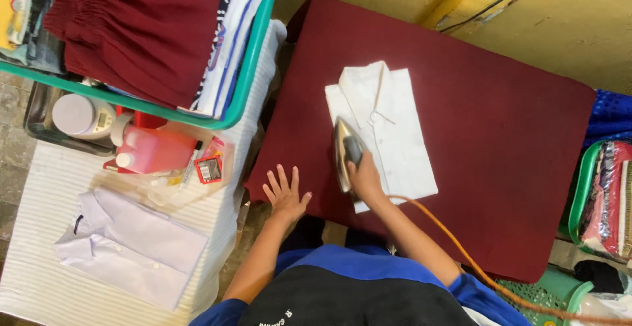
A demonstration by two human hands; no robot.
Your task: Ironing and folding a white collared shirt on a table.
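While right hand (364, 176) grips iron (343, 151), shirt (385, 128) seemingly underneath.

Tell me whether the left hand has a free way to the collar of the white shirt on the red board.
Probably yes. The left hand lies flat and empty on the red board, and bare cloth runs from it up to the shirt. The iron, in the right hand, sits below the collar, slightly aside.

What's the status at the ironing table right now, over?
Right hand grips the iron on the folded white shirt. Left hand flat, open, on the maroon board. Orange cord trails clear.
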